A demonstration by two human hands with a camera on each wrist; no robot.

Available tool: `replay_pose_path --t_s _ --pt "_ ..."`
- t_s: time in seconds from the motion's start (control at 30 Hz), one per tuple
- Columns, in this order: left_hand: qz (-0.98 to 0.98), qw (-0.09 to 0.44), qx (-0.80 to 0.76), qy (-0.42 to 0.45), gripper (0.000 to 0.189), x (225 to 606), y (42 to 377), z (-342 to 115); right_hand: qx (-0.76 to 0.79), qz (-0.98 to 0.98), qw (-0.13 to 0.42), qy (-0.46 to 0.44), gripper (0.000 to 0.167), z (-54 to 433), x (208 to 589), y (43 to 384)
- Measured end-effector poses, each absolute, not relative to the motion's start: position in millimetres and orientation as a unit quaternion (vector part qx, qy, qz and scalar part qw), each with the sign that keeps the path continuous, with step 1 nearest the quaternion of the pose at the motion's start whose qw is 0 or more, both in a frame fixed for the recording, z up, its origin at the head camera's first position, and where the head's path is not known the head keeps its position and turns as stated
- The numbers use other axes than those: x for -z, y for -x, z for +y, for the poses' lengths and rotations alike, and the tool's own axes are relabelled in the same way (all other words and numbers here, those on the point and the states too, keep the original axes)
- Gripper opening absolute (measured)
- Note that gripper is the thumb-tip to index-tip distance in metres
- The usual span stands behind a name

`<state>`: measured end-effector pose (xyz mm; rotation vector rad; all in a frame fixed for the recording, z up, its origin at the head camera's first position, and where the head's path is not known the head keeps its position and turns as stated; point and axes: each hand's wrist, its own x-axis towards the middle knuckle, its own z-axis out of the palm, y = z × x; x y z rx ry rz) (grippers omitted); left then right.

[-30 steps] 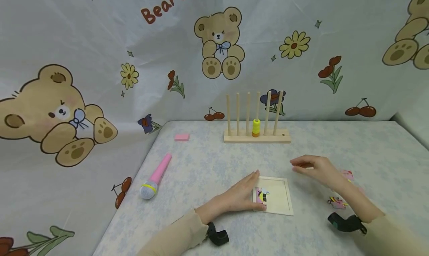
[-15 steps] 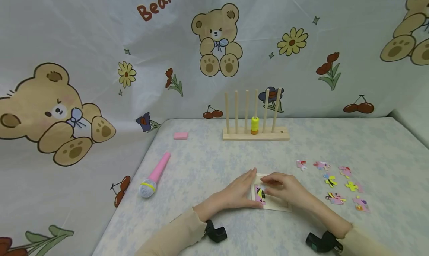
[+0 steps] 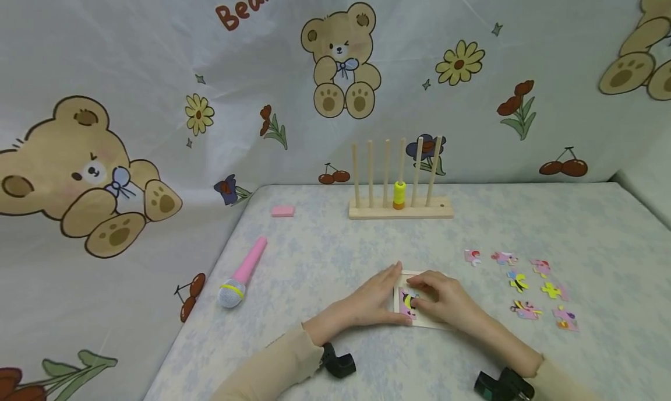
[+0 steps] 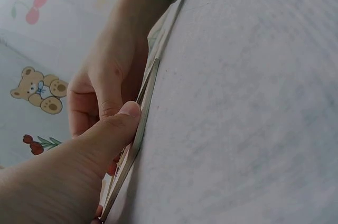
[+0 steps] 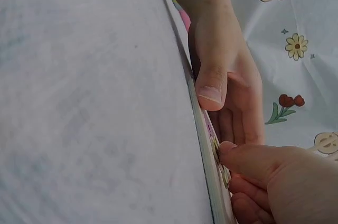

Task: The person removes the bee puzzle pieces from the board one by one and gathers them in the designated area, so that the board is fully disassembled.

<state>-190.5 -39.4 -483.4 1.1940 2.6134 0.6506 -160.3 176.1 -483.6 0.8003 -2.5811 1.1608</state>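
A shallow puzzle tray [image 3: 428, 322] with a pale rim lies flat on the table. My left hand [image 3: 371, 302] holds its left side, thumb over the near edge [image 4: 146, 97] and fingers reaching toward the far corner. A pink piece with yellow and black bee stripes [image 3: 405, 309] lies along the tray's left side. Over the tray's middle is my right hand [image 3: 444, 297], fingers curled down beside that piece. A puzzle piece [image 5: 225, 175] shows in part at its thumb and fingertips in the right wrist view; the fingers hide most of it.
Several loose puzzle pieces [image 3: 525, 310] lie at the right. At the back stands a wooden peg rack [image 3: 401, 213] with yellow and orange rings [image 3: 399, 194] on one peg. A pink toy microphone [image 3: 246, 270] and a pink block [image 3: 283, 211] lie at the left.
My right hand has come left and nearer from beside the loose pieces to over the tray, uncovering those pieces. My left hand has stayed on the tray's left side.
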Motion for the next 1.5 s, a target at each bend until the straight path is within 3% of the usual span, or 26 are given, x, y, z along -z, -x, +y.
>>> replay_pose_path --t_s 0.43,1.5 --pt "0.882 0.096 -0.222 -0.404 0.110 483.0 190.5 -38.3 -0.413 -0.858 0.100 -0.288 0.035 172.9 485.4 158.6" --pt "0.877 0.096 -0.229 -0.411 0.110 481.9 192.3 -37.5 -0.345 -0.831 0.221 -0.376 0.042 172.7 488.6 161.4"
